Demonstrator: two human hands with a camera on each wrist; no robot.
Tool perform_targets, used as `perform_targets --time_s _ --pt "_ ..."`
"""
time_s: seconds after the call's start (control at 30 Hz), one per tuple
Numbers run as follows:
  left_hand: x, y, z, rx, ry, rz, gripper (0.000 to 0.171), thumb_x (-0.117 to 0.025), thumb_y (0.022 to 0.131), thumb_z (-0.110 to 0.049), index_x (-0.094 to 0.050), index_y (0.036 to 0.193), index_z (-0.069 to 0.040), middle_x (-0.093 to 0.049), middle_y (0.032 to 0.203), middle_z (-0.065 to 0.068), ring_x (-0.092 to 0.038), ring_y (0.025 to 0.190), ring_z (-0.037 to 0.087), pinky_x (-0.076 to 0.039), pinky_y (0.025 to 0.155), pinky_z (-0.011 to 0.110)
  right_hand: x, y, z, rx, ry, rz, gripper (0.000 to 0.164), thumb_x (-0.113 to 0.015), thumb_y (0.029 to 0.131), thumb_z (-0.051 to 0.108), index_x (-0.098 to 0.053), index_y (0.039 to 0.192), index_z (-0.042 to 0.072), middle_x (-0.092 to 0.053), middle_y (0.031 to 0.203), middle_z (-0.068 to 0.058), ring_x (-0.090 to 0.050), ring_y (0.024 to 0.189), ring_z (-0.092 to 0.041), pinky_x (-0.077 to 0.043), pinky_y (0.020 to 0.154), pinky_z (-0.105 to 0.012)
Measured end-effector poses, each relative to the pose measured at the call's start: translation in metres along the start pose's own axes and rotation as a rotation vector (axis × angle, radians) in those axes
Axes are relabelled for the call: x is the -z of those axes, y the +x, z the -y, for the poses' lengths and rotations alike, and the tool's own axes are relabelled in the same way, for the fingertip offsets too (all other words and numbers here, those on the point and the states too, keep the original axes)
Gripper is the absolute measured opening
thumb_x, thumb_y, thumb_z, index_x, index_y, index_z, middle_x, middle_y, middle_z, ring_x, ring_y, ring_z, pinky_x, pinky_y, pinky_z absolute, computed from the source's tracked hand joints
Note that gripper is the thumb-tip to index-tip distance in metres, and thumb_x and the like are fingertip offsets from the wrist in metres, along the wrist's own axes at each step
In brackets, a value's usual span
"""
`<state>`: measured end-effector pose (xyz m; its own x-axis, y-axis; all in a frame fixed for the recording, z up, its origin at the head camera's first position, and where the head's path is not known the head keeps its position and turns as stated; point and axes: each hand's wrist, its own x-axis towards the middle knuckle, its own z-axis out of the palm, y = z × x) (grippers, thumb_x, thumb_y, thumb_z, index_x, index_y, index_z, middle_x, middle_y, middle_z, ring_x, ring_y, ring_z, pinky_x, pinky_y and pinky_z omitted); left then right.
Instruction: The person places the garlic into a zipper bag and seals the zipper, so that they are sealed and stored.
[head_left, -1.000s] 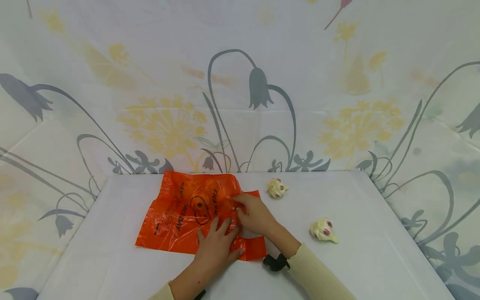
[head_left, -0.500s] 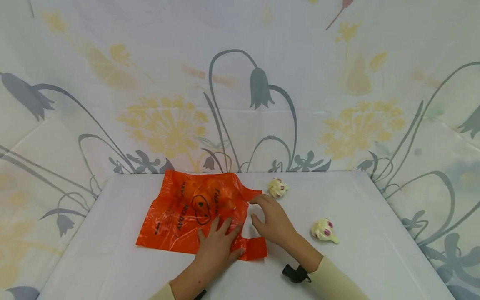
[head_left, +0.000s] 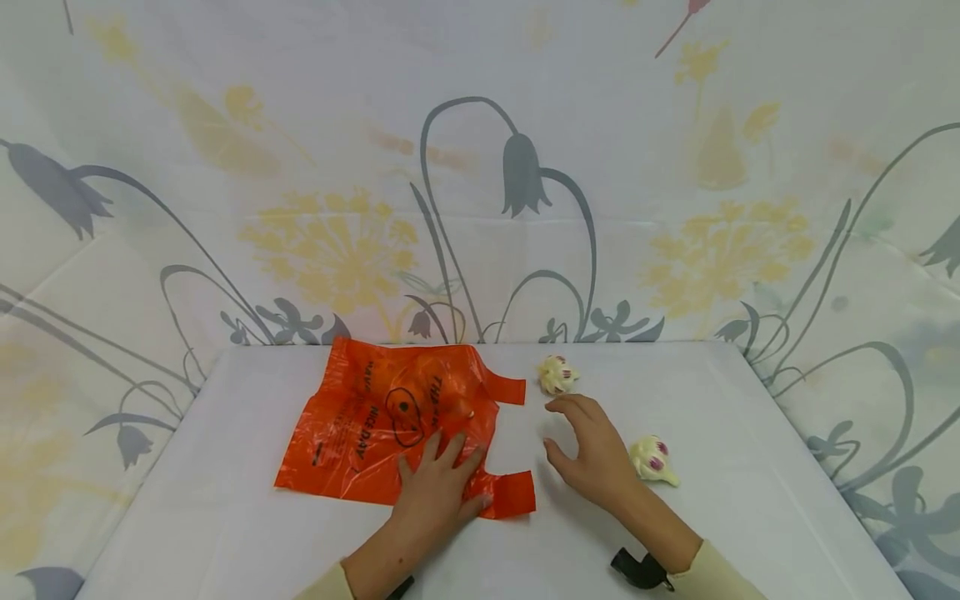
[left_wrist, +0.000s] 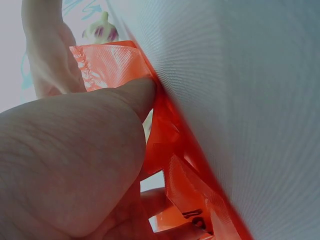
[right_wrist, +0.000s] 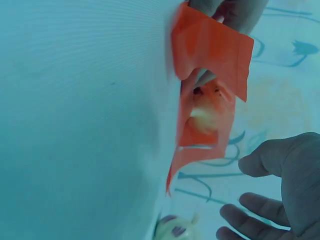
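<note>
An orange-red plastic carrier bag (head_left: pixel 345 450) with black print and a heart drawing lies on the white table, its two handles pointing right. My left hand (head_left: pixel 438 479) rests on its mouth side with fingers spread. Seen from the right wrist, a pale rounded thing (right_wrist: pixel 202 117) shows inside the bag's opening. My right hand (head_left: pixel 600 458) is held right of the bag, fingers parted, nothing between them. Just beyond its fingertips sits one garlic bulb (head_left: pixel 557 375), cream with purple patches. A second garlic bulb (head_left: pixel 654 460) lies beside this hand, partly covered by it.
The table (head_left: pixel 240 533) ends at the back against a hanging cloth (head_left: pixel 480 250) printed with grey and yellow flowers. A black wrist device (head_left: pixel 641 570) sits under the right forearm.
My right hand has drawn out of the bag's mouth and moved right, toward the garlic bulbs. The upper handle now lies free. My left hand has stayed on the bag.
</note>
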<state>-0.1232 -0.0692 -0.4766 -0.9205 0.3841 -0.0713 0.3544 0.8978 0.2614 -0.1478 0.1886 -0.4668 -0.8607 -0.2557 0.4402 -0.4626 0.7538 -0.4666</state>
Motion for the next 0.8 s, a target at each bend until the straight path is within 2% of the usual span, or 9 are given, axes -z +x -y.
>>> perform_targets --time_s 0.1,0.17,0.3,0.37,0.47,0.6,0.8 --pt "0.0 0.0 0.0 0.003 -0.007 0.007 0.072 -0.075 0.092 -0.059 -0.058 0.154 -0.027 -0.049 0.158 0.011 -0.037 0.149 0.047 -0.033 0.101 0.089 0.008 -0.009 -0.006 0.027 -0.02 -0.028 0.047 -0.087 0.083 0.009 -0.068 0.126 0.003 -0.065 0.133 -0.01 -0.058 0.129 -0.03 -0.054 0.106 -0.048" --pt "0.001 0.0 0.0 0.003 -0.01 0.005 0.072 -0.075 0.092 -0.059 -0.058 0.154 -0.027 -0.05 0.158 0.011 -0.038 0.148 0.047 -0.033 0.1 0.089 0.013 -0.014 -0.01 0.045 -0.033 -0.046 0.049 -0.089 0.081 0.009 -0.068 0.125 0.003 -0.065 0.133 -0.011 -0.057 0.129 -0.03 -0.05 0.109 -0.039" --pt "0.0 0.001 0.0 0.002 -0.013 0.009 0.072 -0.075 0.093 -0.059 -0.058 0.154 -0.027 -0.049 0.158 0.011 -0.038 0.148 0.047 -0.033 0.1 0.089 0.026 -0.026 -0.019 0.064 -0.062 -0.082 0.056 -0.092 0.076 0.008 -0.067 0.125 0.001 -0.062 0.134 -0.015 -0.054 0.131 -0.033 -0.031 0.117 -0.015" --pt "-0.001 0.001 0.0 0.002 -0.013 0.014 0.072 -0.074 0.093 -0.06 -0.058 0.155 -0.027 -0.049 0.158 0.011 -0.037 0.149 0.048 -0.033 0.101 0.089 0.034 -0.031 -0.023 0.07 -0.07 -0.098 0.061 -0.093 0.073 0.009 -0.066 0.127 -0.002 -0.06 0.134 -0.016 -0.052 0.132 -0.036 -0.02 0.117 -0.008" --pt "-0.003 0.001 0.0 0.007 -0.015 0.019 0.073 -0.074 0.093 -0.06 -0.057 0.155 -0.027 -0.049 0.159 0.011 -0.037 0.149 0.048 -0.033 0.101 0.089 0.047 -0.036 -0.027 0.072 -0.083 -0.116 0.07 -0.095 0.07 0.011 -0.064 0.13 -0.003 -0.059 0.135 -0.017 -0.05 0.133 -0.04 -0.015 0.119 -0.008" --pt "-0.003 0.002 0.001 0.019 -0.012 0.019 0.073 -0.074 0.092 -0.061 -0.057 0.155 -0.027 -0.049 0.159 0.011 -0.037 0.149 0.048 -0.033 0.101 0.089 0.06 -0.043 -0.038 0.067 -0.086 -0.125 0.079 -0.098 0.066 0.013 -0.061 0.134 -0.003 -0.057 0.137 -0.02 -0.047 0.134 -0.044 -0.015 0.118 -0.007" --pt "-0.003 0.002 0.0 0.018 -0.001 0.026 0.073 -0.073 0.092 -0.062 -0.057 0.155 -0.029 -0.049 0.159 0.01 -0.037 0.149 0.047 -0.032 0.102 0.089 0.066 -0.057 -0.061 0.018 -0.061 -0.087 0.091 -0.102 0.064 0.014 -0.057 0.142 0.0 -0.054 0.144 -0.018 -0.047 0.132 -0.041 -0.016 0.11 -0.002"
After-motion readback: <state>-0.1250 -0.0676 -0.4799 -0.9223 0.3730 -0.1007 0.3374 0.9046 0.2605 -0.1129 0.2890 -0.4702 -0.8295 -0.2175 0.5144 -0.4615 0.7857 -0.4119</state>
